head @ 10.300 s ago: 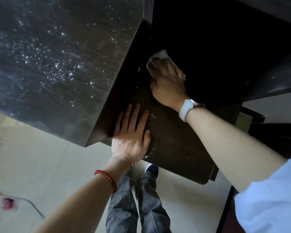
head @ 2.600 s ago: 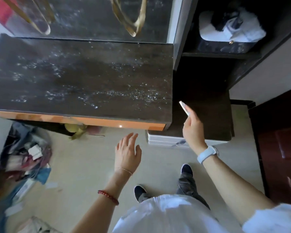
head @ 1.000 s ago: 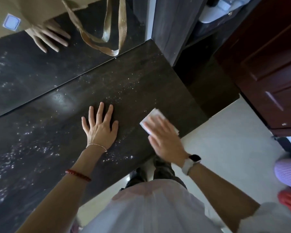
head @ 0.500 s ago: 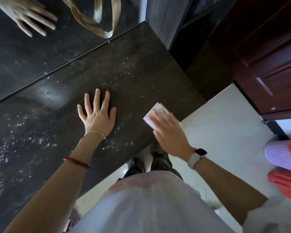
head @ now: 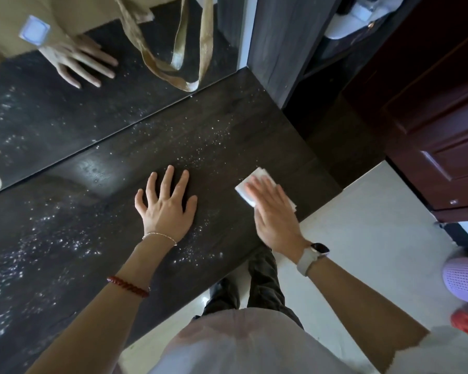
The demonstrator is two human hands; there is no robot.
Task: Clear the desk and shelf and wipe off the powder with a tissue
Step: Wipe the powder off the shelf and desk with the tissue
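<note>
Wiping the desk (head: pixel 97 184) in progress, judging by the layout. Best done with flat, even pressure on the tissue (head: pixel 250 186), dragging powder (head: pixel 200 147) in overlapping passes toward one edge rather than scattering it back and forth. Worth working from the right end, near the corner by the tall panel (head: pixel 276 44), leftward along the surface. Worth folding the tissue to a fresh face once loaded, since the heaviest powder lies toward the left end and along the near edge. Also worth lifting the bracing hand before sweeping under it, as specks sit just beside its wrist.

Right hand (head: pixel 274 214) laid flat on the tissue, fingers straight and together, pressing it down near the near right corner of the desk; not curled round it. Tissue pinned under the fingers, with its far corner and left edge showing beyond the fingertips and a sliver poking out at the right side. Left hand (head: pixel 166 203) spread flat on the surface, fingers apart, holding nothing, well apart from the tissue and nearer the middle of the near edge.

Powder scattered between the two hands, in a band toward the back edge by the mirror (head: pixel 65 109), and thickly across the left part.
</note>
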